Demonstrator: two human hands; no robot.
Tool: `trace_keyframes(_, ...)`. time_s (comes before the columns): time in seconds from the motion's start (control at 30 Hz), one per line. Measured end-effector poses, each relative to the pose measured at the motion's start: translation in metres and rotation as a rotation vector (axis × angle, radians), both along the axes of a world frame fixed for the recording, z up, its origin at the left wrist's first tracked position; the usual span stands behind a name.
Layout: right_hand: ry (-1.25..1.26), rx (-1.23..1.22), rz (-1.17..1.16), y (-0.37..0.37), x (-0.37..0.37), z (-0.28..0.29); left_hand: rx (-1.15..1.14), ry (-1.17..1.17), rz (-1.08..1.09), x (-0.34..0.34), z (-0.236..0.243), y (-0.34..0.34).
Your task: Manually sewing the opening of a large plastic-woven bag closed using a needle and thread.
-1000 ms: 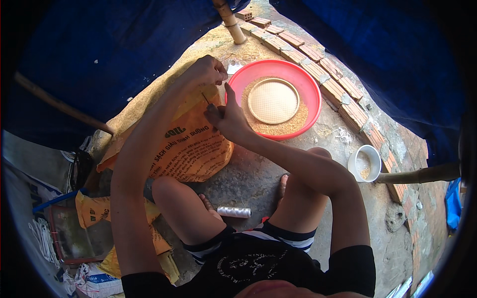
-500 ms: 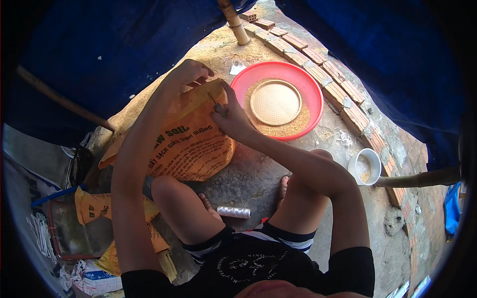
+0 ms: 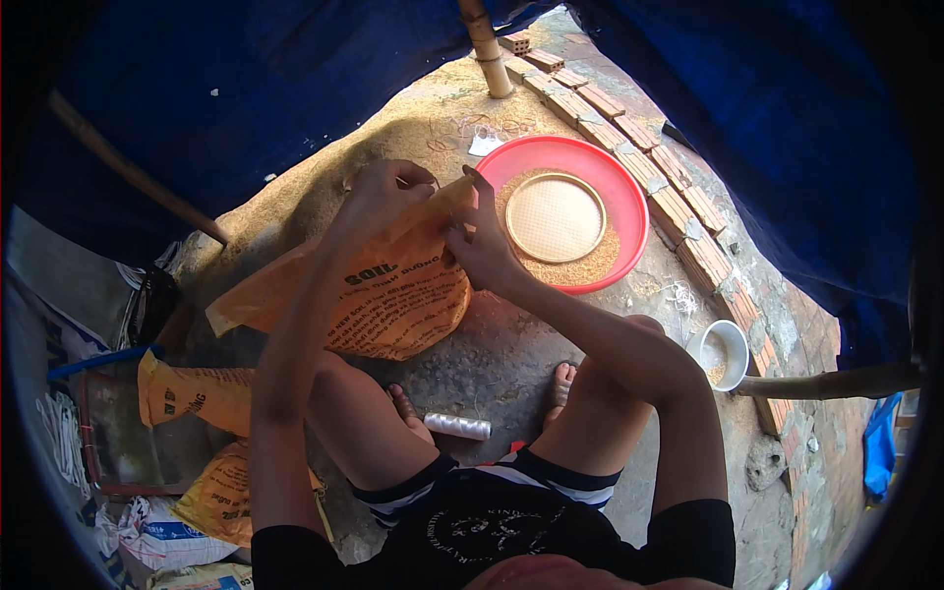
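A filled orange sack with dark print stands tilted in front of my knees, its flat upper edge raised between my hands. My left hand is closed at the far side of that edge, fingers curled in a pinch; what sits in its fingertips is too small to make out. My right hand grips the sack's upper right corner, forefinger and thumb at the edge. On the ground between my feet lies a spool of white thread, with a thin strand rising from it.
Right of the sack, a pink basin holds grain and a round woven tray. A white pot stands near a brick border. More orange sacks lie at my left. Bamboo poles and blue tarps surround the spot.
My left hand has come down to the sack's edge with its fingers curled in. My right hand has shifted to the upper corner, and a thin dark piece beside it no longer shows.
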State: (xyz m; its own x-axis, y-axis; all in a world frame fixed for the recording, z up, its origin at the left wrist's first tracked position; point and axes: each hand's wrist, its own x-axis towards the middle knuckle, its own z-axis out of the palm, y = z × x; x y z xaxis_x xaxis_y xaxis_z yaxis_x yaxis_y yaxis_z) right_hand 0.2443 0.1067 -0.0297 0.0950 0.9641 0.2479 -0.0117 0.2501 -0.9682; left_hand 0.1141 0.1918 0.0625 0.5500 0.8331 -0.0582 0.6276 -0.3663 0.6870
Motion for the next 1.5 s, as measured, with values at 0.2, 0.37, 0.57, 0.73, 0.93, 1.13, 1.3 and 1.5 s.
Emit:
trace_keyframes(0.2, -0.035, -0.02, -0.029, -0.01, -0.005, 0.005, 0.29, -0.098, 0.086, 0.003, -0.013, -0.027)
trace_keyframes(0.37, -0.111, -0.002, -0.079, -0.011, -0.006, 0.007, 0.338, -0.173, 0.095, -0.003, -0.02, -0.017)
trace_keyframes(0.57, -0.067, -0.154, -0.038, -0.014, -0.003, 0.019, 0.419, -0.202, 0.115, 0.004, -0.026, -0.015)
trace_keyframes(0.73, 0.001, -0.109, -0.062, -0.006, -0.003, 0.012, 0.577, -0.308, 0.108, 0.01, -0.038, -0.014)
trace_keyframes(0.93, 0.037, -0.065, -0.073, -0.011, -0.004, 0.01, 0.583, -0.332, 0.121, 0.01, -0.04, -0.014)
trace_keyframes(1.13, -0.145, 0.012, -0.097, -0.009, -0.001, 0.008, 0.59, -0.34, 0.132, 0.006, -0.041, -0.01)
trace_keyframes(1.3, -0.081, 0.026, -0.091, -0.009, -0.003, 0.004, 0.542, -0.308, 0.137, 0.009, -0.037, -0.015)
trace_keyframes(1.5, 0.0, 0.026, -0.018, -0.009, -0.003, 0.006, 0.839, -0.287, 0.075, 0.005, -0.035, -0.011)
